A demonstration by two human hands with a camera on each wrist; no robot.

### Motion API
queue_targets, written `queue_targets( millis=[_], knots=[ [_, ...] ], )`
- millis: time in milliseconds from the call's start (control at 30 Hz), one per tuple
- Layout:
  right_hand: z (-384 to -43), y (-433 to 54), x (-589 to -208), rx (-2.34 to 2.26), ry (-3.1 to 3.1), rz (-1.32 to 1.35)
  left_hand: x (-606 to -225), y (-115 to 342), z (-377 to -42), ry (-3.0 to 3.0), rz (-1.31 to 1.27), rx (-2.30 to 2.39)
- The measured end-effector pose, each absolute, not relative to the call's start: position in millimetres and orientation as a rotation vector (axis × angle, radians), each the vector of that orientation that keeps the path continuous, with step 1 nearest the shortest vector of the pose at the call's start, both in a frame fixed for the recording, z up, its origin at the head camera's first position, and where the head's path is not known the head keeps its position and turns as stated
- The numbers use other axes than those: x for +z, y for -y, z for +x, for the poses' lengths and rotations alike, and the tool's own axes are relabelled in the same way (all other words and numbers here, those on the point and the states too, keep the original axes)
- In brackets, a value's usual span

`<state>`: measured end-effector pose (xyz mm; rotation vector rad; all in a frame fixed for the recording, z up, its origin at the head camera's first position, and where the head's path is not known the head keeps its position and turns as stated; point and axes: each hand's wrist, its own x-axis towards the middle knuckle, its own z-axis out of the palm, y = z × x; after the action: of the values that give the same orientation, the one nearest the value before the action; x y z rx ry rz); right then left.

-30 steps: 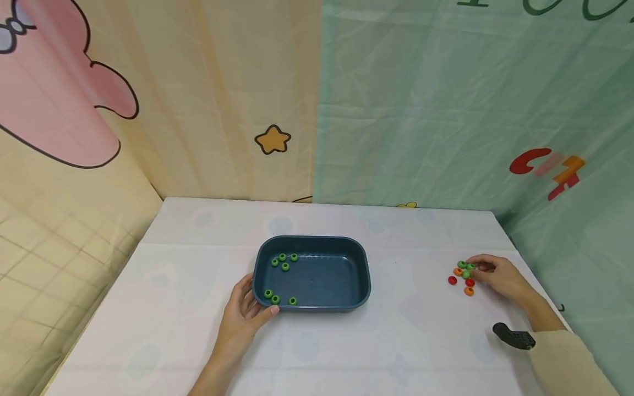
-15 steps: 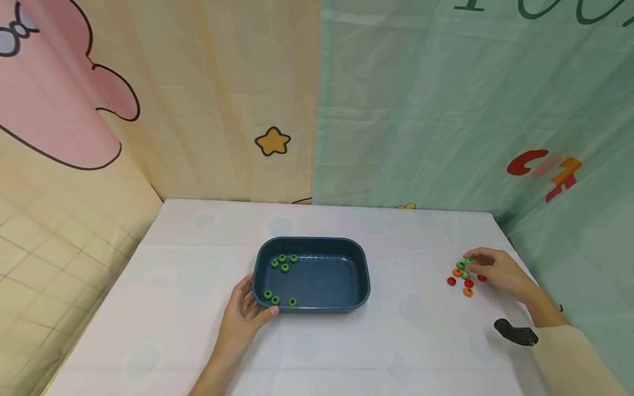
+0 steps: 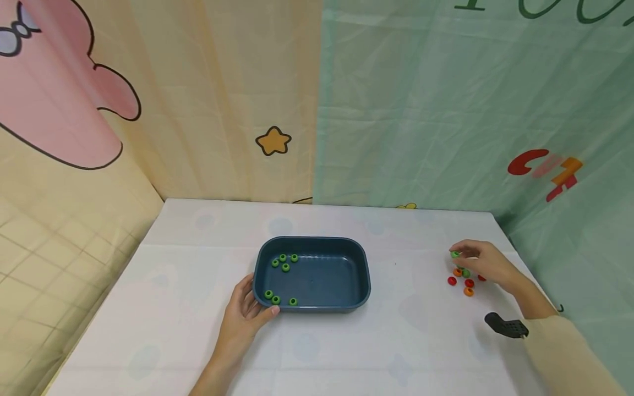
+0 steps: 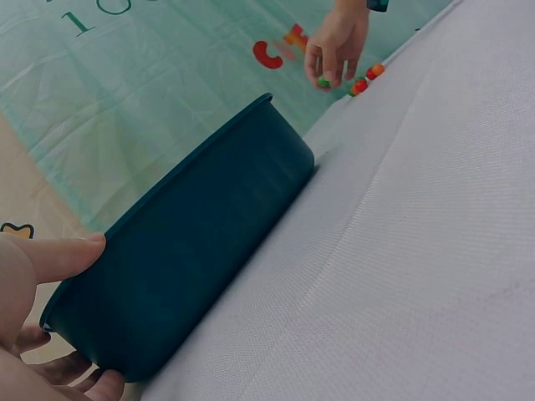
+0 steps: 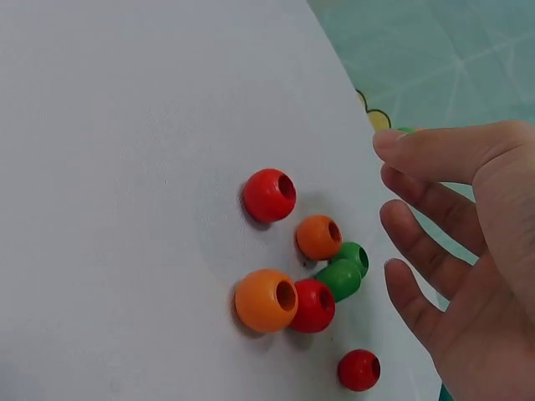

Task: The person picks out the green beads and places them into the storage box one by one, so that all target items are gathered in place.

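Observation:
A dark blue tray (image 3: pixel 317 275) stands mid-table, with several green beads (image 3: pixel 285 268) in its left part. At its near left corner my left hand (image 3: pixel 241 316) grips it, thumb on the rim and fingers round the outer wall, as the left wrist view also shows. My right hand (image 3: pixel 487 267) pinches a green bead (image 3: pixel 454 254) between thumb and fingertips, raised over the bead pile. Below it lie loose round beads with holes: red (image 5: pixel 270 195), orange (image 5: pixel 266 301) and green (image 5: pixel 339 279). In the right wrist view the thumb mostly hides the pinched bead.
The white-clothed table (image 3: pixel 386 341) is backed by yellow and green printed curtains (image 3: pixel 421 110). A black curved strap end (image 3: pixel 505 325) sticks out from the right sleeve (image 3: pixel 564 352). White cloth lies between the tray and the loose beads.
My right hand has picked a green bead from the pile and moved it up and to the left. A red bead at the pile's right has come into view. My left hand and the tray stay put.

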<state>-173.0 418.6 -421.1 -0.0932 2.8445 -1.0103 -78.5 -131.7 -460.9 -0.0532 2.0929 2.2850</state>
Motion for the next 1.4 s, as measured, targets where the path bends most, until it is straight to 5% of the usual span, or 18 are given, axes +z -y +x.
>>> queue_targets(
  millis=[1400],
  knots=[
    [-218.5, -325.9, -399.3, -1.0, -2.676, -0.579, -461.7, 132.0, -78.4, -2.092, -0.067, 2.275]
  ],
)
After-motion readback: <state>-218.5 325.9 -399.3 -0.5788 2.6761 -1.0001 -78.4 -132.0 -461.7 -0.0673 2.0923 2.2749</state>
